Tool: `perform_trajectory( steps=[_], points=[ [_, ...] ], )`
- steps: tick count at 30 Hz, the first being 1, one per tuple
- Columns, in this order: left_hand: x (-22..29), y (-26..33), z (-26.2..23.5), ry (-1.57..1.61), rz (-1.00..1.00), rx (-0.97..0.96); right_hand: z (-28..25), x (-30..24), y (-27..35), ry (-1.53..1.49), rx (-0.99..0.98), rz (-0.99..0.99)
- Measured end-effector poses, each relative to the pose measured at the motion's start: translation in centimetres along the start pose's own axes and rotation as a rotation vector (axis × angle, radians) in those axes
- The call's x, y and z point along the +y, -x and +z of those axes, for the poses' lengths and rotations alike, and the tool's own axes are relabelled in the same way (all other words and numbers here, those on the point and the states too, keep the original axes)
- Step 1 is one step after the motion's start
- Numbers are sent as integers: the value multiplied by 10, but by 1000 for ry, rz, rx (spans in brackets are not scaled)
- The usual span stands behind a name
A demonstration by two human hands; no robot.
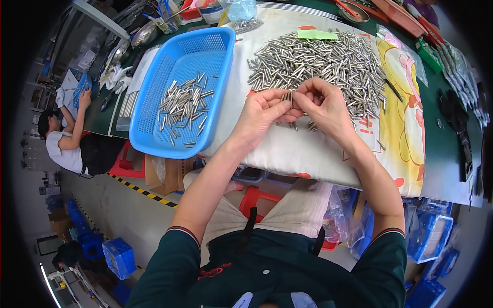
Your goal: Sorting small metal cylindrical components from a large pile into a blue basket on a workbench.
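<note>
Several small metal pins (287,97) stand side by side between my fingertips, above the near edge of a large heap of the same metal pins (318,61). My left hand (263,110) is closed around them with thumb and fingers. From the other side my right hand (322,105) pinches at the same pins, its thumb and forefinger pressed together. The heap lies on a pale printed cloth (287,149). To the left of my hands stands a blue plastic basket (141,123), with a smaller, loose scatter of pins (185,105) on its bottom.
A green paper slip (317,35) lies on the heap, and a black pen-like tool (394,90) on the cloth's right part. Metal bowls and a red tray (398,15) stand along the back. At far left a person (69,138) sits working. Blue crates (431,236) stand below right.
</note>
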State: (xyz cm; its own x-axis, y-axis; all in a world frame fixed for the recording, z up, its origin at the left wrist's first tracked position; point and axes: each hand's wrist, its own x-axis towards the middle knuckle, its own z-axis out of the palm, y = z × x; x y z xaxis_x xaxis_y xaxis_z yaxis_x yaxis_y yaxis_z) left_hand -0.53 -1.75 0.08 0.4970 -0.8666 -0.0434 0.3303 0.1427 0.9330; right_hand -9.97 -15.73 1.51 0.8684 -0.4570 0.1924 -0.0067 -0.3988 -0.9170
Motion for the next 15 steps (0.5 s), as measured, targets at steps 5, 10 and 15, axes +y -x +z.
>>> perform_trajectory(
  steps=[5, 10, 15],
  points=[
    [0, 0, 1, -5, 4, -18, -3, -4, 0, -97, -35, 26],
    [3, 2, 4, -76, 10, -79, -7, -11, 1, -136, -140, 63],
    [0, 2, 4, -83, -33, -161, -10, -9, 1, -40, -290, 73]
  ],
)
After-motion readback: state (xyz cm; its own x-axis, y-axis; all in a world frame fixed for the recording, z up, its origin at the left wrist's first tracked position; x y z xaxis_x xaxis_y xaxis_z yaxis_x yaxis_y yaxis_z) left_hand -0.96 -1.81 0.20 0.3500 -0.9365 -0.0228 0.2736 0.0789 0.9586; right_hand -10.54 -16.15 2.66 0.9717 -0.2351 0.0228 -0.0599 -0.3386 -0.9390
